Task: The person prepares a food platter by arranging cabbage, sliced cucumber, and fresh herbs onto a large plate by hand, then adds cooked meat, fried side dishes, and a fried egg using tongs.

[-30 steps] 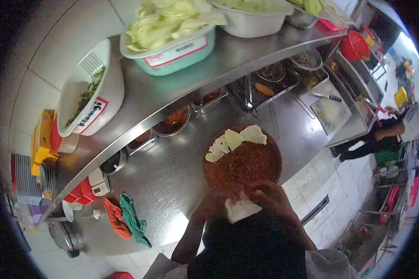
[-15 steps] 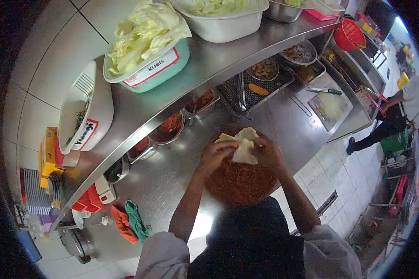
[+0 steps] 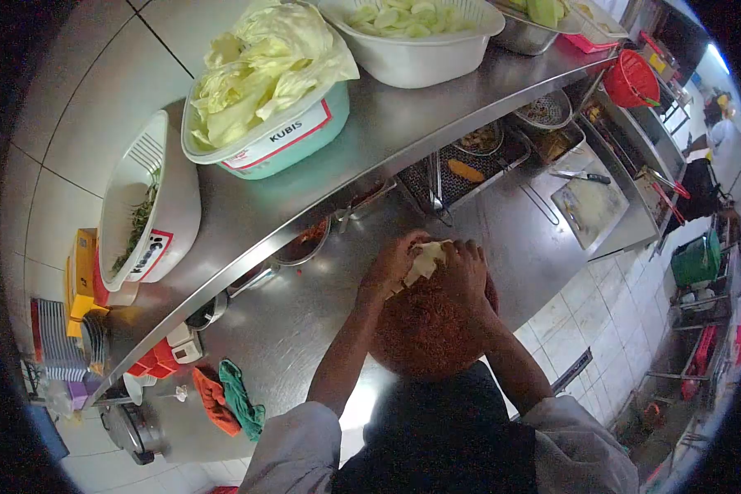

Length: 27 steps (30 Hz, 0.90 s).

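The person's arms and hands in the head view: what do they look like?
The human left hand and human right hand look bare; I see no gloves or cables. Loose, pale grey cloth sleeves leave the forearms uncovered. A black cloth garment covers the front.

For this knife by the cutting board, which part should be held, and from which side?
The dark handle of the knife looks best, taken from above at the picture's right. The knife lies lengthwise with its handle toward that side and its blade toward the left, so this approach should stay clear of the edge and the cutting board.
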Motion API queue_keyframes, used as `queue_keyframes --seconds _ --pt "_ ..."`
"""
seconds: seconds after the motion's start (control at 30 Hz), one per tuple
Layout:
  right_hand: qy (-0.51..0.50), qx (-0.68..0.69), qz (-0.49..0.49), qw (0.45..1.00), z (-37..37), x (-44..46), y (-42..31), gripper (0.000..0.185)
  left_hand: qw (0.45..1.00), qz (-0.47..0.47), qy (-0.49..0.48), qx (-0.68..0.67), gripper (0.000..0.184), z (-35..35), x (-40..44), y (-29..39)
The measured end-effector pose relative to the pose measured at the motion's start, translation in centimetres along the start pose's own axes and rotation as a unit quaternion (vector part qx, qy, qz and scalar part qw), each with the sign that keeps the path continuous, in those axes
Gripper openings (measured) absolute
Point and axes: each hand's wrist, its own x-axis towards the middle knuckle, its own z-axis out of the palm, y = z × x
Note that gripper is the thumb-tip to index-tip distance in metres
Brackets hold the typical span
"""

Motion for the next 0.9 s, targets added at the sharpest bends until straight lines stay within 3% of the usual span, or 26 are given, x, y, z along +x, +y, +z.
queue_keyframes --seconds 0.07,0.2,0.37,0.53,0.6,0.63,0.7,0.77,0.9 --pt "0.025 -0.052 -0.023 0.998 0.3 0.0 0.1 0.05 0.998 0.033 0.008 0.049 0.031 0.8 0.6 -2.5" --pt "-0.014 -0.041 -0.005 0.999 -0.1 0.5 -0.2 0.048 0.974 0.074 0.022 0.212 0.034 0.3 0.1 -0.1" --pt "0.012 -0.067 -0.069 0.995 3.6 0.2 2.1 0.055 0.969 0.09 0.035 0.227 0.036 0.3 0.1 -0.5" --pt "0.007 -0.045 -0.07 0.996 1.3 0.8 1.5 0.05 0.956 0.095 0.015 0.278 0.041 0.0 1.1 -2.1" --pt "0.02 -0.05 -0.09 0.994 0.4 0.8 2.5 0.046 0.977 0.079 0.049 0.193 0.044 -1.1 0.8 -2.4" --pt "0.02 0.032 -0.059 0.998 -0.8 0.3 3.2 0.039 0.978 0.071 0.048 0.19 0.044 -2.1 -0.1 -1.7" --pt "0.012 0.116 -0.027 0.993 -4.0 -0.2 3.0 0.033 0.965 0.04 0.183 0.184 0.033 -5.2 -2.7 0.4" --pt "-0.015 0.157 0.053 0.986 -7.2 -0.2 2.3 0.023 0.972 -0.008 0.173 0.162 0.033 -6.9 -5.9 -0.1" --pt "0.021 0.172 0.069 0.982 -5.8 -2.0 5.2 0.021 0.97 -0.09 0.16 0.162 0.033 -6.6 -12.7 -5.3"
